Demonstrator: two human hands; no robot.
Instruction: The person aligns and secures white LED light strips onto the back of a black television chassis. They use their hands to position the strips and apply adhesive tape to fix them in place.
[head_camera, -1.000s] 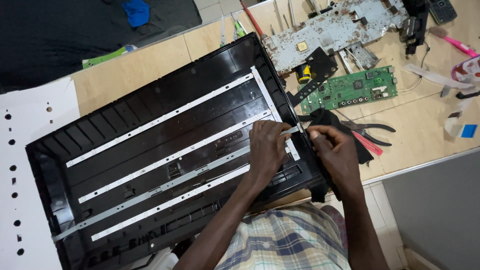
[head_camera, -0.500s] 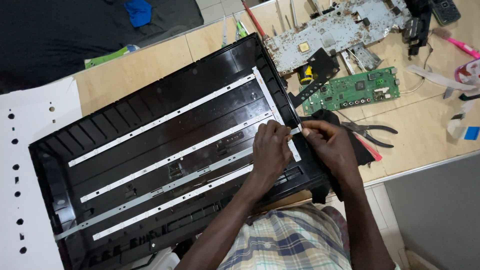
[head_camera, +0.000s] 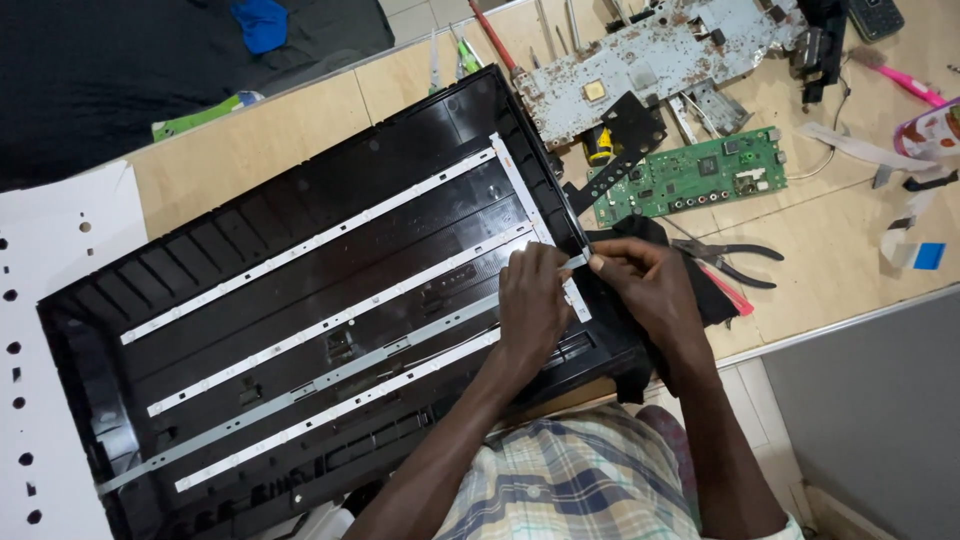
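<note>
Item: our left hand (head_camera: 532, 305) rests flat on the black panel (head_camera: 300, 290); our right hand (head_camera: 640, 285) pinches the white strip (head_camera: 575, 262) at the panel's right edge. Nearby: green board (head_camera: 700, 175), pliers (head_camera: 725, 258).

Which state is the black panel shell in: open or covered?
Open. The black panel shell lies face-up on the table, its white light strips exposed; both hands work at its right edge.

Just right of the grip lie black-handled pliers (head_camera: 725, 260), beyond them a green circuit board (head_camera: 690, 178) and a corroded metal chassis plate (head_camera: 650, 60), with a perforated white sheet (head_camera: 50, 330) far left.
</note>
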